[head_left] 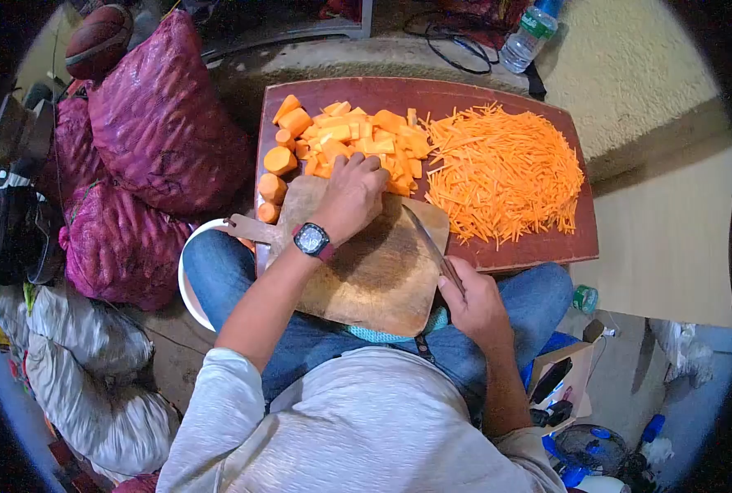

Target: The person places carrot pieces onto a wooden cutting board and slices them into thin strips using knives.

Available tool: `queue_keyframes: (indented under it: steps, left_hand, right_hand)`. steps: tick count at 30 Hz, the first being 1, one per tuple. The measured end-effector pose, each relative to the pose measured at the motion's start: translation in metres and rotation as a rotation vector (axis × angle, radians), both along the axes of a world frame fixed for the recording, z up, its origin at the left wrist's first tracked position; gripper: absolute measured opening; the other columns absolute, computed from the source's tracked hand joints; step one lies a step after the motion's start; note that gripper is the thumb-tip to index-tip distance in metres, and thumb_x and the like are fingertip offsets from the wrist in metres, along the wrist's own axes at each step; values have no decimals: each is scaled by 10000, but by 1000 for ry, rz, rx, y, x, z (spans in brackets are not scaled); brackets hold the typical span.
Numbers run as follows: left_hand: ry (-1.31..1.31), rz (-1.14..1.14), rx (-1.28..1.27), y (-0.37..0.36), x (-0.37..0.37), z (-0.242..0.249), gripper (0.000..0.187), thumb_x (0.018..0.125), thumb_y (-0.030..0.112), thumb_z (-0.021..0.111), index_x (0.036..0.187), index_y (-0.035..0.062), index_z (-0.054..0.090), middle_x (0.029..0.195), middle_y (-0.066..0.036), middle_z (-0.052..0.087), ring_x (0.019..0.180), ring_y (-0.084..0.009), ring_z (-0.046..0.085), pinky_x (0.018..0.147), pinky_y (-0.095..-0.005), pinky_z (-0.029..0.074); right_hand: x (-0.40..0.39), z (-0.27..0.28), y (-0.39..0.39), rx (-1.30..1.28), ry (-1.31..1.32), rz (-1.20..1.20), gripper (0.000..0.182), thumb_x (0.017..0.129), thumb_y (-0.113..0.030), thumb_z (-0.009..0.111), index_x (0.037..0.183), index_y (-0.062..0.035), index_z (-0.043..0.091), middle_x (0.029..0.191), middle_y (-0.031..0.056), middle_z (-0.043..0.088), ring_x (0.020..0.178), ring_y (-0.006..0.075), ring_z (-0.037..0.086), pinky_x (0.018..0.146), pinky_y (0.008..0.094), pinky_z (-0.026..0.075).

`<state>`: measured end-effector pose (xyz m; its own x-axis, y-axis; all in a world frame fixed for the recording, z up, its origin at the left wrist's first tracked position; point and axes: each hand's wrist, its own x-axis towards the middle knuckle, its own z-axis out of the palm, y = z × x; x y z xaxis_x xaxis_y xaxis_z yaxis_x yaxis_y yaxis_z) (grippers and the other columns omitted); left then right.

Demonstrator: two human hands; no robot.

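My left hand (352, 197), with a watch on its wrist, reaches over the far edge of a wooden cutting board (366, 287) to the pile of carrot slices (341, 131). Its fingers are bent against the near side of that pile, and their tips are hidden. My right hand (474, 300) is wrapped round the handle of a knife (426, 238), whose blade lies over the right part of the board. Thin carrot strips (505, 177) form a wide heap on the right of the red-brown table (505, 260). Thick carrot chunks (280, 160) line the table's left side.
Full pink mesh sacks (156, 123) stand at the left, with a ball (99, 41) on top and white sacks (94, 403) below. A white container (191, 287) is by my left knee. Behind the table are a bottle (530, 37) and black cable (456, 45).
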<state>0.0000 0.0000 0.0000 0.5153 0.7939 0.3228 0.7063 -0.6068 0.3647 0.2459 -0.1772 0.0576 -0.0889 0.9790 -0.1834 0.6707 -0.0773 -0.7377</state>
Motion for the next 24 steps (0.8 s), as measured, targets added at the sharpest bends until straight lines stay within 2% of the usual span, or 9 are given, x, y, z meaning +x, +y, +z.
queue_keyframes:
  steps: [3, 5, 8, 11, 12, 15, 17, 22, 24]
  left_hand:
    - [-62, -30, 44, -3, 4, 0, 155, 857, 33, 743, 993, 94, 786, 1004, -127, 694, 1039, -304, 629, 928, -442, 426]
    - [-313, 11, 13, -8, -6, 5, 202, 859, 16, 795, 1061, 31, 791, 980, -117, 705, 949, -315, 677, 872, -443, 524]
    - [-593, 188, -240, -19, -17, 1, 231, 880, 19, 815, 1110, 9, 795, 946, -116, 726, 891, -269, 707, 821, -379, 560]
    - [-624, 382, -277, -58, -19, 22, 253, 920, 42, 811, 1167, -5, 790, 924, -126, 757, 875, -230, 726, 809, -328, 569]
    - [-769, 403, -426, -73, -17, 14, 300, 924, 10, 772, 1224, -15, 780, 843, -153, 721, 793, -220, 695, 737, -362, 553]
    - [-673, 382, -563, -132, -18, 2, 302, 927, 15, 774, 1226, -31, 761, 894, -178, 717, 823, -269, 715, 737, -376, 568]
    - [-574, 342, -479, -157, -22, 8, 299, 926, 24, 779, 1217, -34, 755, 956, -186, 706, 839, -302, 715, 731, -390, 575]
    - [-382, 228, -238, -165, -34, 15, 311, 896, 57, 816, 1188, -17, 741, 1055, -184, 665, 930, -361, 693, 771, -404, 582]
    - [-256, 14, -160, -161, -42, 9, 342, 850, 40, 811, 1181, -10, 746, 1132, -192, 659, 976, -392, 672, 809, -453, 576]
  right_hand:
    - [4, -2, -7, 70, 101, -23, 343, 1027, -159, 688, 1322, 9, 637, 970, 289, 742, 931, 471, 758, 780, 503, 581]
    - [0, 0, -8, 17, 167, -73, 333, 1025, -151, 684, 1311, 13, 637, 969, 286, 742, 925, 482, 750, 769, 499, 577]
    - [-3, 5, -7, 32, 140, -64, 321, 1022, -154, 690, 1292, 12, 639, 950, 282, 736, 915, 486, 745, 758, 497, 573]
    - [-5, 5, -7, 50, 103, -26, 303, 1021, -155, 694, 1273, 6, 645, 921, 277, 726, 901, 482, 745, 749, 494, 572]
    - [-6, 7, -9, 45, 104, -22, 303, 1021, -155, 694, 1273, 6, 645, 921, 277, 726, 901, 482, 745, 749, 494, 572]
    - [-13, 19, -13, -31, 146, 37, 275, 1028, -151, 684, 1258, -5, 649, 904, 276, 715, 888, 484, 740, 742, 496, 569]
    - [-20, 25, -18, -80, 174, 88, 311, 1027, -117, 687, 1295, 38, 666, 899, 257, 710, 844, 390, 769, 744, 420, 566]
    - [-35, 21, -18, -108, 151, 144, 314, 1027, -120, 682, 1301, 30, 656, 872, 252, 696, 818, 418, 748, 721, 437, 562]
    - [-39, 21, -17, -92, 130, 174, 315, 1030, -128, 682, 1301, 27, 644, 931, 262, 714, 864, 445, 748, 734, 460, 567]
